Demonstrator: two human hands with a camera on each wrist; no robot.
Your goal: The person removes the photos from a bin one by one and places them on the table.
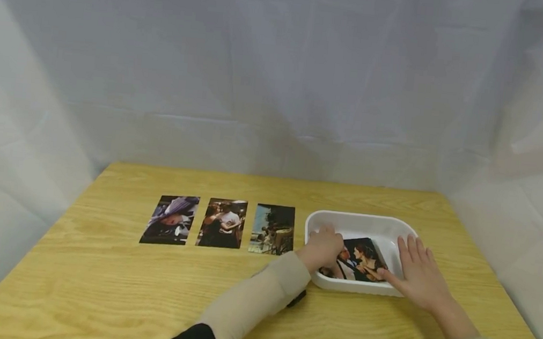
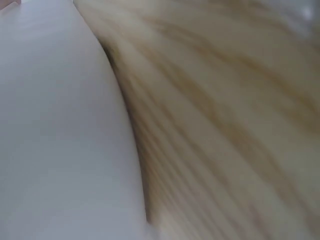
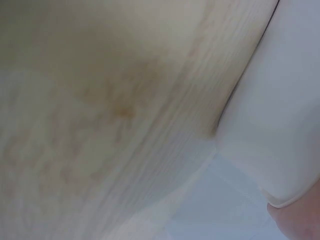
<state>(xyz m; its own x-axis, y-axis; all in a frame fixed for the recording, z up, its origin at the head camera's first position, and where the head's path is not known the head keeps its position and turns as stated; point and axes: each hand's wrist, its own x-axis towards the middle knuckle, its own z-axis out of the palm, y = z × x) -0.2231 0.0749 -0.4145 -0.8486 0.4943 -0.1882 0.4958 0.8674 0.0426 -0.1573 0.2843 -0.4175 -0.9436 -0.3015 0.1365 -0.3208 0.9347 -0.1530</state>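
Inside the white tray (image 1: 394, 226), at the right of the wooden counter (image 1: 111, 284), lies a photo print (image 1: 359, 259): dark w/ two people close together, one in red-ish tones, glossy, tilted a bit vs. the tray's sides. Left hand (image 1: 324, 248) sits over the print's left edge w/ fingers curled down; looks like it's gripping that edge, but the fingertips are hidden behind the knuckles, so can't be sure. Right hand (image 1: 418, 275) lies flat, fingers straight & together, on the tray's right rim, thumb tip touching the print's right corner. It holds nothing.

Print's lower-left part is covered by the left hand; the tray's near wall cuts off its bottom edge. Three more photos (image 1: 221, 223) lie in a row on the counter left of the tray, apart from each other, details too small to read. Both wrist views are blurred: only wood grain & a white tray wall (image 2: 60, 140) show, no print.
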